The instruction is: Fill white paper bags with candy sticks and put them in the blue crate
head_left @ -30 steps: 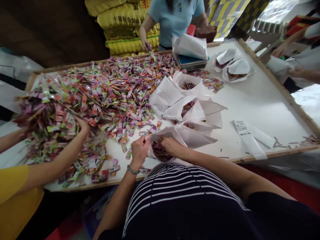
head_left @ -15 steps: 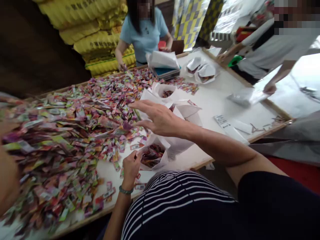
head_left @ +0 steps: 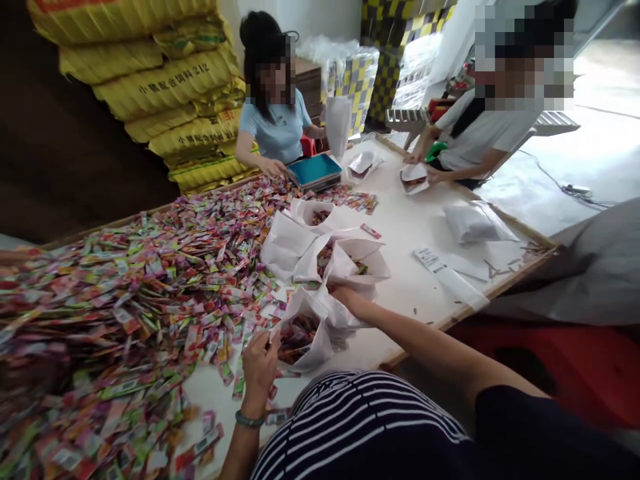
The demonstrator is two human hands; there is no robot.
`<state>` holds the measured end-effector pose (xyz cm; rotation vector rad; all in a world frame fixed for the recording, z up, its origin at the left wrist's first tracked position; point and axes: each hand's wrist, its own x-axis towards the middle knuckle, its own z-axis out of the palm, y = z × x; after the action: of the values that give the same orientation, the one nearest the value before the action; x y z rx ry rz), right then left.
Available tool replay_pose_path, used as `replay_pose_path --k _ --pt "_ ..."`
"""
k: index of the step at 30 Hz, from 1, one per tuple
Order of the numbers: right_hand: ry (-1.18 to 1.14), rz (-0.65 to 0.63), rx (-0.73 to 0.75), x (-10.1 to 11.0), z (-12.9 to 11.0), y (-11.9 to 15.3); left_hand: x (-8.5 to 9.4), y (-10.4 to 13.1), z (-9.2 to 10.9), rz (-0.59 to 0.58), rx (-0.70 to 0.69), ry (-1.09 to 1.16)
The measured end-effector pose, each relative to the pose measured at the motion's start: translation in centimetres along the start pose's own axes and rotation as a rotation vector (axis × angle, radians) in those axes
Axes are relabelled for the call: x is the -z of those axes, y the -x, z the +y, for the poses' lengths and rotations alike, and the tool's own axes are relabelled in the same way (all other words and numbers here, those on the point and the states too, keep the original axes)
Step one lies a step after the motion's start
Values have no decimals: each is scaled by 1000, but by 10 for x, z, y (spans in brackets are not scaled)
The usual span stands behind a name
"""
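Observation:
A white bag stands open on the table near my body, holding many small, colourful printed packets. My left hand, with a dark bead bracelet on its wrist, is closed on the left rim of this bag. At its far right side my right hand is closed on the rim, its fingertips partly hidden by the white material. Just beyond are more open white bags with packets inside. To the left spreads a large heap of the same small packets.
Across the table a person in light blue is beside a scale. A person in white handles a small filled bag at right. A flat white bag and a printed strip lie on the wood-edged table.
My right hand, open above the bags before, has come down to the near bag's far rim. My left hand stays on its rim. The person at right has put down a bag and handles another.

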<state>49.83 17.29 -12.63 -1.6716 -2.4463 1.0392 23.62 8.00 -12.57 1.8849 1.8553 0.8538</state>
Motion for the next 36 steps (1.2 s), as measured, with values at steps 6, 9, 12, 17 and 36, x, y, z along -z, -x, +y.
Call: replay_pose_path --k 6,9,12,17,36 --pt "161 -28 86 70 8 -3 -7 7 -6 7 39 44" --pt "11 19 146 119 -5 6 -9 9 -4 21 68 45" --pt "-162 165 237 154 -41 7 -10 10 -2 39 78 80" --pt "-349 381 555 175 -109 -18 -8 7 -4 -12 84 84" --pt "-100 175 -205 23 26 -9 -19 -22 33 -776 38 -474"
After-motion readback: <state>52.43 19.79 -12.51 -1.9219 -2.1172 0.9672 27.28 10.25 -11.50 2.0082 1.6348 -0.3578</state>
